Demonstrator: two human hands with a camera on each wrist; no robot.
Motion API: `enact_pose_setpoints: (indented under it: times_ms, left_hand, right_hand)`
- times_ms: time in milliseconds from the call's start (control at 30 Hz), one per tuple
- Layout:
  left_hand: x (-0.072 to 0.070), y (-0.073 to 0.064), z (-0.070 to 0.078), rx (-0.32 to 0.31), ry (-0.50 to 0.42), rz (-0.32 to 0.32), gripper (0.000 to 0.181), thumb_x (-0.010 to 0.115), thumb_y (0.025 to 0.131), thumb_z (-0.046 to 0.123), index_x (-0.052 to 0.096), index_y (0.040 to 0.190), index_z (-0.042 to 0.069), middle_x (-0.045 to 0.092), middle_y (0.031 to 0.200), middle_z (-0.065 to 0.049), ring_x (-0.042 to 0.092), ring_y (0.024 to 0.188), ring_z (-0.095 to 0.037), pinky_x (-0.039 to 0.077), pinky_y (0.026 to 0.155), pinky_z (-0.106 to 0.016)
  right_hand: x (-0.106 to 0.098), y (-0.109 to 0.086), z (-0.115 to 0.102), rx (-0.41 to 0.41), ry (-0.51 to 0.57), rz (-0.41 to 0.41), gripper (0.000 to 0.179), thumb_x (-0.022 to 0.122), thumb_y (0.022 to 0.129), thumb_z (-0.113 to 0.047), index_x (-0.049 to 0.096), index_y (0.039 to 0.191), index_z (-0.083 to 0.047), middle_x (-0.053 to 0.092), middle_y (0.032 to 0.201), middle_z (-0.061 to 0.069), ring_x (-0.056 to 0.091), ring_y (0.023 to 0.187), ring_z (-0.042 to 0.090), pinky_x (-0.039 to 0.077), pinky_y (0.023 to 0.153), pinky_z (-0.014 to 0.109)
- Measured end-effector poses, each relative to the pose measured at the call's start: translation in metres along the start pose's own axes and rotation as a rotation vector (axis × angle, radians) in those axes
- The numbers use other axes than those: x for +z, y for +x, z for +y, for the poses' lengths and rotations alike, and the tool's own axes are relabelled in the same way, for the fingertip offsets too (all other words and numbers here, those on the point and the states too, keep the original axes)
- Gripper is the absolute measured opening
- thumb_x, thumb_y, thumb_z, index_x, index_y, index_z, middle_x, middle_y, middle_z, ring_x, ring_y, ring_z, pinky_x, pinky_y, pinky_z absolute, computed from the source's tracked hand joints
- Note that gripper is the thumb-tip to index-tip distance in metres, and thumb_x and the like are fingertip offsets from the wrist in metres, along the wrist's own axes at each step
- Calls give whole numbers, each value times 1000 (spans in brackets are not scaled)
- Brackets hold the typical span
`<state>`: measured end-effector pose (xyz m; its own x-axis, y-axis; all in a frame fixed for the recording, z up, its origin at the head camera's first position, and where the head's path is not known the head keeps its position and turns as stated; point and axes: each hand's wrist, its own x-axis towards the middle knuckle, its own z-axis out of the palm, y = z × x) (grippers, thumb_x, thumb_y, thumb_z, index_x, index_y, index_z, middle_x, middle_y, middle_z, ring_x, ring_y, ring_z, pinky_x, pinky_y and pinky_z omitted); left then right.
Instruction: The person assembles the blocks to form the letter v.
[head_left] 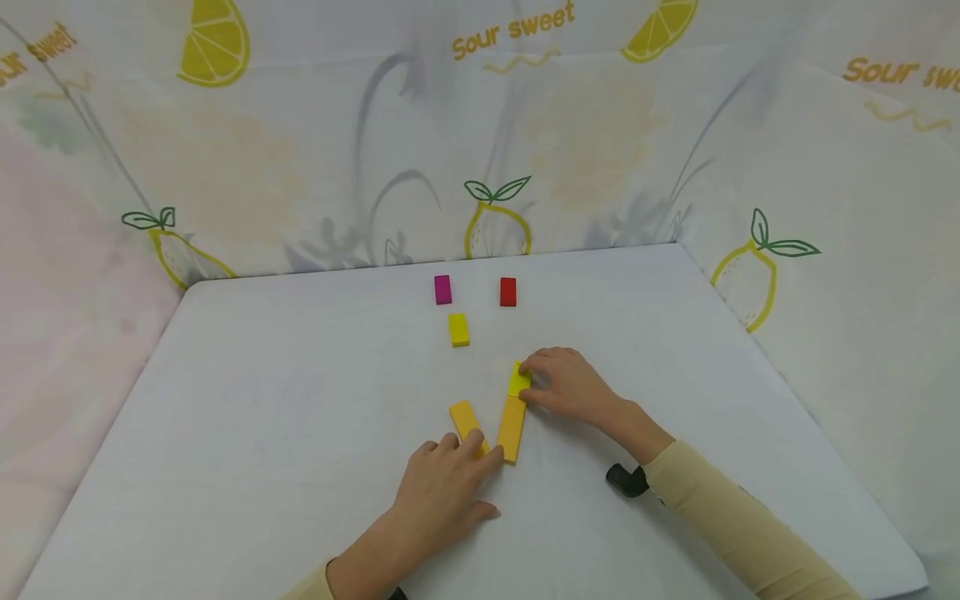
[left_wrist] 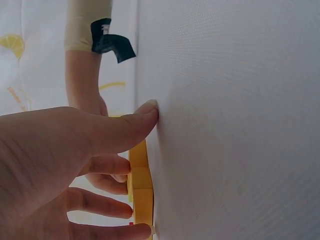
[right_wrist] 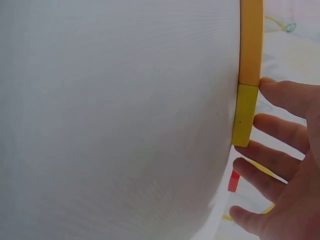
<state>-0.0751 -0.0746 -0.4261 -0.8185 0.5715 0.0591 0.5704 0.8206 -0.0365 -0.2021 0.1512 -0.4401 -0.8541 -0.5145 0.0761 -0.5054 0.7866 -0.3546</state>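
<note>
My right hand (head_left: 566, 383) has its thumb and fingertips on a small yellow block (head_left: 516, 382), whose near end meets a longer orange block (head_left: 512, 429) in a straight line. In the right wrist view, the thumb lies near the seam and the fingers (right_wrist: 282, 132) extend to the yellow block (right_wrist: 245, 115). My left hand (head_left: 442, 483) reaches over a second orange block (head_left: 465, 419), slanted beside the first. Its fingers cover this block's near end, and the index fingertip is right at the first orange block's near end. The left thumb (left_wrist: 135, 125) stretches apart from the blocks.
Farther back on the white table (head_left: 300, 375) lie another yellow block (head_left: 459, 330), a magenta block (head_left: 443, 290) and a red block (head_left: 508, 292). A lemon-print cloth (head_left: 315, 167) rises behind the table. A black strap piece (head_left: 626, 481) sticks out by the right sleeve.
</note>
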Motion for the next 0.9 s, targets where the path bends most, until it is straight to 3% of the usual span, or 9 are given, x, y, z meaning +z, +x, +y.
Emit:
enact_pose_setpoints:
  times_ms: [333,900]
  left_hand:
    - [1,0,1,-1,11,16,62,79,69,64,62,118,30,52,97,5,46,70,-15,43,59,-29]
    - [3,-2,0,-3,4,17,63,78,70,64,61,121,31,53,99,5,48,72,-15,42,58,-29]
  right_hand:
    - [-1,-1,-4,29,-4,-8,33,76,86,-31,71,114,-15,71,118,1,61,118,25,44,108,49]
    - [-3,3,0,10,24,-14,32,74,87,-32,70,114,-15,68,124,3,60,121,24,46,108,46]
